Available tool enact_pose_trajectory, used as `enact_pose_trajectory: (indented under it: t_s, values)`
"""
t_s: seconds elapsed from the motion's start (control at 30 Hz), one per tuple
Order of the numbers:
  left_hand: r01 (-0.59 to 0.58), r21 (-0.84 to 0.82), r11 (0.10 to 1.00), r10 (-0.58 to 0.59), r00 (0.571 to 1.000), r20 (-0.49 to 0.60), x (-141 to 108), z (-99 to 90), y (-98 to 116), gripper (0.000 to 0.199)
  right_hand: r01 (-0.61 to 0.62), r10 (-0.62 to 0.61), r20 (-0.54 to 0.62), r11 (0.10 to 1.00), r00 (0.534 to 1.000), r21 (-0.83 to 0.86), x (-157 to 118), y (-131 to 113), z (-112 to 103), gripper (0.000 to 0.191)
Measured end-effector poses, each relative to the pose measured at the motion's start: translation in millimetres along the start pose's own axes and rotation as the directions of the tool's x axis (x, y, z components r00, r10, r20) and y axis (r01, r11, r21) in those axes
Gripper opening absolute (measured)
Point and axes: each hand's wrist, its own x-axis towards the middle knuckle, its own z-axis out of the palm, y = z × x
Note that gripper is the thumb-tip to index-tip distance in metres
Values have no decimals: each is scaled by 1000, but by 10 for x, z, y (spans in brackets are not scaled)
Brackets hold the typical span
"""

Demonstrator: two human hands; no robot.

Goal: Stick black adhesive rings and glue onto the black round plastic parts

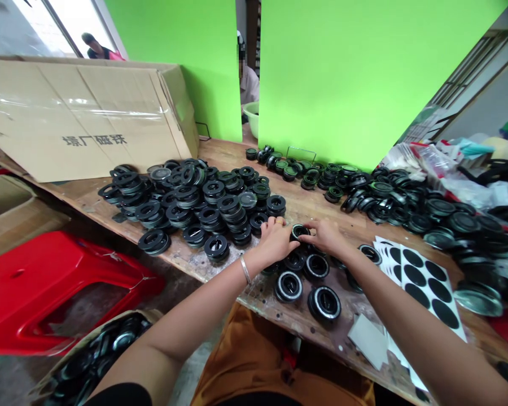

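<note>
A round black ring-shaped part (300, 231) with a pale band sits between my two hands. My right hand (325, 237) pinches its right side between thumb and fingers. From the left, my left hand (276, 239) presses curled fingers and thumb against the same part. Just nearer to me stand short stacks of similar parts with pale rings on top, among them one stack (288, 286) and another (324, 303). Beside my left hand, a large group of stacked flat black rings (211, 217) covers the table. My fingers hide part of the held piece.
White sheets with black round stickers (415, 275) and a pale card (368, 340) lie at right. More black parts (393, 197) are heaped behind. A cardboard box (88, 118) and green panels (364, 73) stand at back, a red stool (55, 282) at left. Other people are beyond.
</note>
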Motion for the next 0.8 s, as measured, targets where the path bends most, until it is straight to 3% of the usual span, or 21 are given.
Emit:
enact_pose_trajectory:
  t_s: [0.27, 0.47, 0.6, 0.8]
  values:
    - [-32, 87, 996, 37, 998, -55, -81, -20, 59, 35, 17, -21, -74, 998, 997, -55, -209, -39, 15, 31]
    - [-71, 249, 966, 101, 989, -110, -110, 32, 95, 38, 6, -10, -77, 999, 997, -51, -191, -27, 48, 25]
    - [-113, 334, 936, 148, 986, -83, -103, -2, 117, 38, -24, 18, -103, 999, 995, -49, -157, -50, 76, 25]
    - [-134, 336, 932, 157, 987, -40, -28, -51, 143, 42, -33, 28, -114, 998, 993, -46, -236, -82, 67, 29]
